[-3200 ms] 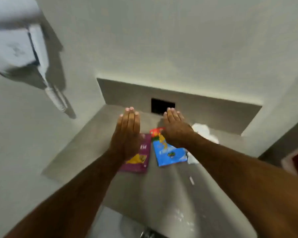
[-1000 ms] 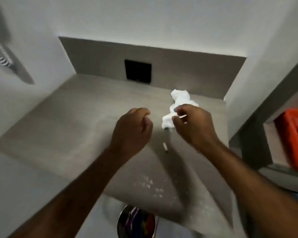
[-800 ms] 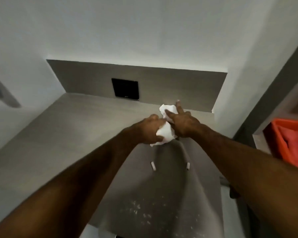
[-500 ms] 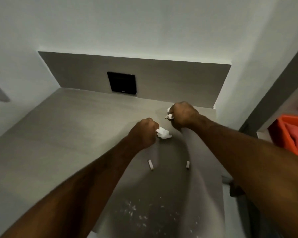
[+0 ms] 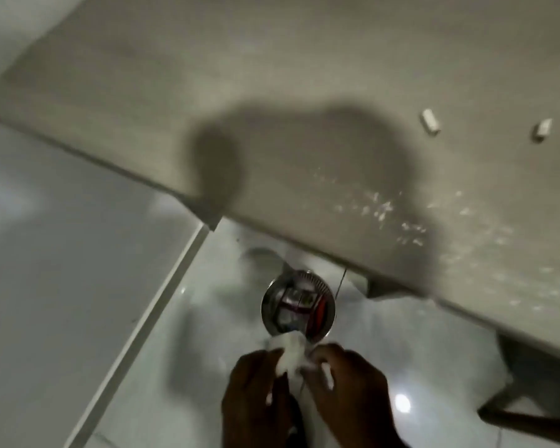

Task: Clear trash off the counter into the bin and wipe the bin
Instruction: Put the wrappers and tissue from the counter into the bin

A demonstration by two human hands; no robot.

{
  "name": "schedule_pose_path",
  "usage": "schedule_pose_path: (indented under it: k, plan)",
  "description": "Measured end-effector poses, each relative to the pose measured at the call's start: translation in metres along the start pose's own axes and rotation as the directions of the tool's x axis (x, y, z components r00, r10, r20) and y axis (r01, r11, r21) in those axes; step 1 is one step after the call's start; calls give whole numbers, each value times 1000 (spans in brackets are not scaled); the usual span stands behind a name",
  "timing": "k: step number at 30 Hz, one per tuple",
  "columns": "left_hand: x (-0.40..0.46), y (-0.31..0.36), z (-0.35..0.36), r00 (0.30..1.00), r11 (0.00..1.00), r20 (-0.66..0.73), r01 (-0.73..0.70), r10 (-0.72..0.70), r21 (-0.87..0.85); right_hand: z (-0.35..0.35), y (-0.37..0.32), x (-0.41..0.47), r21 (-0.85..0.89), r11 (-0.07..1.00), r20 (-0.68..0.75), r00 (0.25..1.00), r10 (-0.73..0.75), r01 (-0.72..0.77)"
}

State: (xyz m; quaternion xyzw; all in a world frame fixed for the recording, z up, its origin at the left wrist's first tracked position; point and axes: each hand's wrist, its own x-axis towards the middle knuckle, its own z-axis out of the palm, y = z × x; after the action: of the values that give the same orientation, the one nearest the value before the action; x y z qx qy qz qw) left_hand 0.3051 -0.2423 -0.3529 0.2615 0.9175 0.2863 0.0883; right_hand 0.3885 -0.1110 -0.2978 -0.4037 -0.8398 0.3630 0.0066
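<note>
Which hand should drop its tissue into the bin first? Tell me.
Left hand, probably: its white tissue wad sits nearest the open metal bin. The right hand holds only a scrap farther off.

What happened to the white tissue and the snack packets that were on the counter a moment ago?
Both hands, left hand and right hand, carried the tissue down to the bin; the packets seem already inside. Two small white bits and crumbs stayed on the counter.

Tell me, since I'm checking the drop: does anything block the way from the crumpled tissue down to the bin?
Nothing visible does. Both hands, left and right, hold the crumpled tissue just beside the near rim of the open steel bin, which already holds wrappers. The counter edge overhangs only the bin's far side.
</note>
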Motion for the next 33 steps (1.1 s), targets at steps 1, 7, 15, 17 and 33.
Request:
schedule_pose_path:
  k: [1, 7, 15, 17, 33]
  plan:
    - [-2, -6, 14, 999, 999, 24, 43, -43, -2, 14, 11, 14, 12, 1000, 29, 1000, 4, -4]
    - [59, -62, 131, 886, 934, 304, 353, -350, 46, 131, 109, 88, 258, 839, 204, 876, 438, -480]
    - [83, -59, 100, 931, 970, 290, 182, -222, 159, 142, 71, 115, 418, 779, 295, 881, 370, -467]
    - [56, -37, 48, 983, 991, 130, 119, -127, 65, 96, 28, 83, 323, 914, 205, 961, 187, -247]
    - [250, 306, -100, 700, 651, 502, -694, 508, 308, -295, -54, 152, -516, 856, -181, 981, -64, -39]
